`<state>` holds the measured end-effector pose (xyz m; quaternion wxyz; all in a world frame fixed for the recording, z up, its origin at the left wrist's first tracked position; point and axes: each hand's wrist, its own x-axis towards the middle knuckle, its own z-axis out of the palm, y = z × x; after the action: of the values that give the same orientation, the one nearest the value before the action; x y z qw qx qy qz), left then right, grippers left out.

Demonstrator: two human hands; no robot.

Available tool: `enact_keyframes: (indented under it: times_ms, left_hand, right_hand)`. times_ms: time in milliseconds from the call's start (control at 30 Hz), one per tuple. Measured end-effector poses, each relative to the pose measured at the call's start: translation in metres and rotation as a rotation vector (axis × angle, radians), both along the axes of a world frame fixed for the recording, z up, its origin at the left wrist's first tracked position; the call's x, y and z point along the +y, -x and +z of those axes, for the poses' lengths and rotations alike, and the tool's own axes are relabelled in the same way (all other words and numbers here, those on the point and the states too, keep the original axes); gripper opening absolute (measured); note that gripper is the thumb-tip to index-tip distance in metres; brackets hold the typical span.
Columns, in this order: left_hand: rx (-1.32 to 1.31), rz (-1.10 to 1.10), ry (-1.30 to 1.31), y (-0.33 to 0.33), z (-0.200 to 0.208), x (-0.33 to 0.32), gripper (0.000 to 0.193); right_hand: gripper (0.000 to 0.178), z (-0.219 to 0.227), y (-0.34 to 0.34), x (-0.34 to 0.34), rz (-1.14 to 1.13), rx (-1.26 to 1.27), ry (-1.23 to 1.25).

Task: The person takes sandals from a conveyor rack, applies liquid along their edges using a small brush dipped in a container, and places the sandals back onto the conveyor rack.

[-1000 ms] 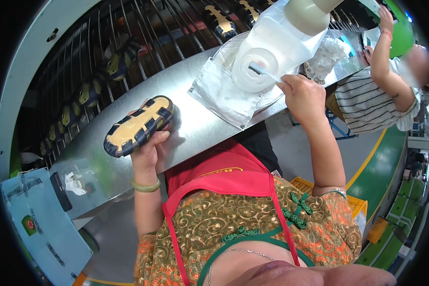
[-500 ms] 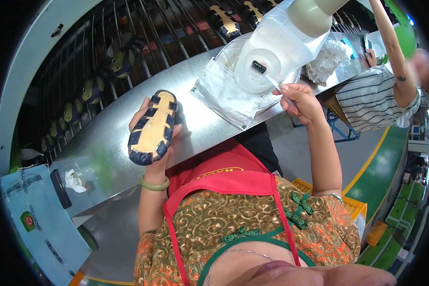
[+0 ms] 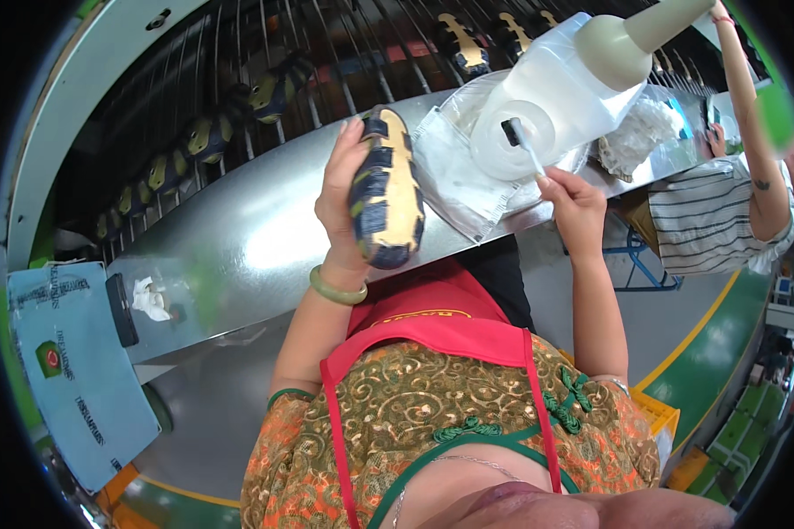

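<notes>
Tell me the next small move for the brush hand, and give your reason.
Probably the right hand should bring the brush across to the shoe: the brush's dark head is at the round cup on the translucent bottle, while the left hand holds the shoe with its tan underside in plain view. How wet the bristles are cannot be told.

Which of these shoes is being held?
The navy-and-tan shoe in the left hand; the other visible shoes are on the rack's metal rods.
</notes>
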<state>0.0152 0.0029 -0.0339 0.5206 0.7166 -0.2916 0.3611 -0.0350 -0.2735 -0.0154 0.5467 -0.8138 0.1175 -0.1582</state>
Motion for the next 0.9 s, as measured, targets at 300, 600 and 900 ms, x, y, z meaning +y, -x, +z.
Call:
enact_keyframes:
  times_ms: [300, 600, 900]
  left_hand:
    - [-0.269, 0.328, -0.200, -0.007, 0.026, -0.004, 0.047]
    - [-0.313, 0.316, -0.284, 0.002, 0.034, -0.006, 0.034]
    - [-0.321, 0.232, -0.302, 0.010, 0.037, -0.014, 0.033]
  right_hand:
    - [0.020, 0.040, 0.036, 0.058, 0.498, 0.216, -0.604]
    - [0.017, 0.044, 0.037, 0.077, 0.402, 0.088, -0.403]
    - [0.016, 0.039, 0.022, 0.079, 0.321, -0.078, -0.276]
